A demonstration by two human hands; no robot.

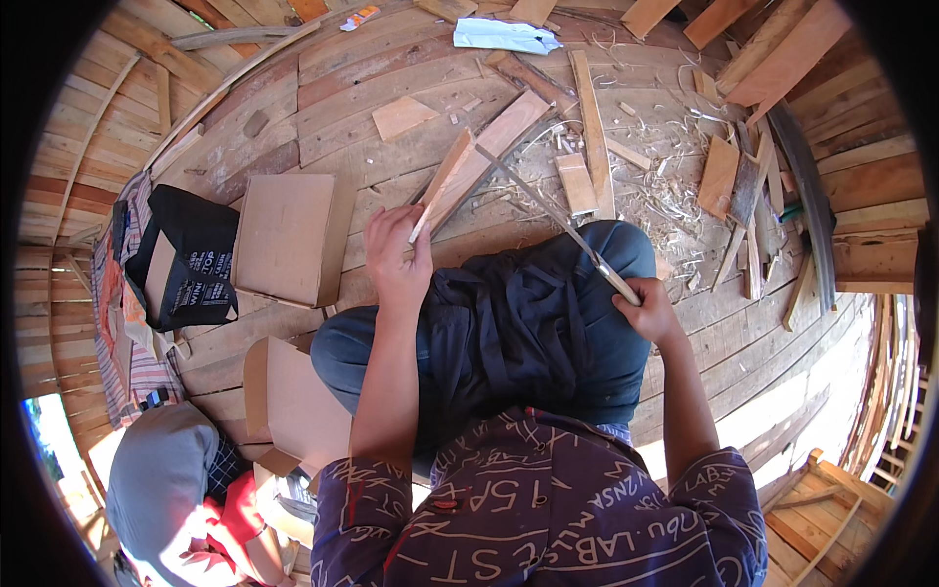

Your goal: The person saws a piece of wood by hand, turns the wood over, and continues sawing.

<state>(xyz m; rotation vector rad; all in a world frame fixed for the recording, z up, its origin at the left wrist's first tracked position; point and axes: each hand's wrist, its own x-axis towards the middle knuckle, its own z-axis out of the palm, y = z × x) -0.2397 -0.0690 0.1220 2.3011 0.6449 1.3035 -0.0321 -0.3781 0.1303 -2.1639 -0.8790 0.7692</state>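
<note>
My left hand pinches the near end of a thin wooden strip, which slants away over the floor. Beside and partly under the strip lies a reddish wooden board; whether they touch is hard to tell. My right hand is closed around the pale handle of a long narrow-bladed tool, above my right knee. Its blade points to the far left, and the tip appears close to the strip's far end. Whether it is a knife or a file does not show.
Wood shavings and offcuts cover the plank floor ahead and right. A cardboard box and a black bag stand at left, with an open carton nearer. At lower left sits another person. A white sheet lies far ahead.
</note>
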